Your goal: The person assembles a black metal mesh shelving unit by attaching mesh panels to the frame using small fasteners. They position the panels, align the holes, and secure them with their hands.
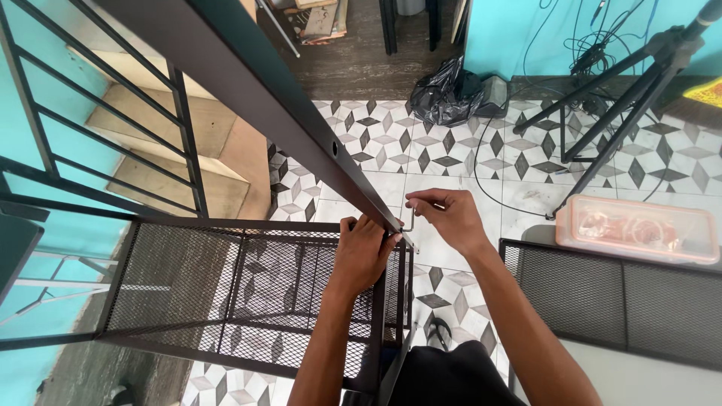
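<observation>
A long dark metal bar [248,71] slants from the upper left down to the corner of a black mesh shelf frame [188,278]. My left hand [365,252] grips the lower end of the bar where it meets the frame's corner post. My right hand [445,218] is just to the right, its fingers pinched on a small L-shaped hex key [413,219] whose tip points at the joint. The screw itself is hidden behind my fingers.
A loose black mesh panel [617,301] lies at the right, with a clear plastic box [638,229] beyond it. A tripod [632,90], cables and a black bag [447,94] stand at the back. Wooden stairs [165,150] rise behind a railing at the left.
</observation>
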